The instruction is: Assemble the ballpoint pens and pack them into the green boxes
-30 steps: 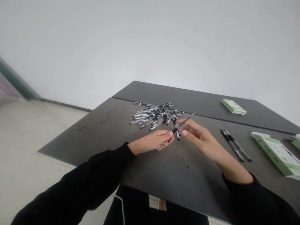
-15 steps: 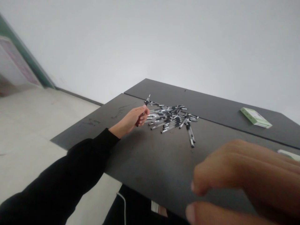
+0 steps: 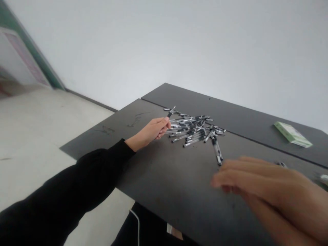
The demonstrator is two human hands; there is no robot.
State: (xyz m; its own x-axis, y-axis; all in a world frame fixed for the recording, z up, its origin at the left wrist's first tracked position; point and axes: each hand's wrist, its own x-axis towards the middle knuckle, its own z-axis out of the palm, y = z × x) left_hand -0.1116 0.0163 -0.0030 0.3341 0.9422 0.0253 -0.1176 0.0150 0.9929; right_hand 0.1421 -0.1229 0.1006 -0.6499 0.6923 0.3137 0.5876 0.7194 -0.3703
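Note:
My left hand (image 3: 156, 130), in a black sleeve, is closed around a pen (image 3: 171, 112) with a dark grip. The pen's tip points up and away from me, and the palm hides its other end. Just right of that hand lies a loose pile of pens (image 3: 194, 128), clear-barrelled with black grips. Two of the pens (image 3: 217, 150) stick out from the pile's near right side. My right hand (image 3: 266, 191) is slightly blurred above the table at the lower right. Its fingers stretch forward, partly bent, and nothing shows in them.
The dark table (image 3: 166, 184) has a seam across it. A green and white box (image 3: 292, 134) lies at the right on the far section. Small objects, partly hidden behind my right hand, lie at the right edge. A white wall (image 3: 192, 44) stands behind the table.
My right hand has moved up and away from me, and its thumb no longer shows apart from the fingers. My left hand still holds the pen. The view has shifted slightly.

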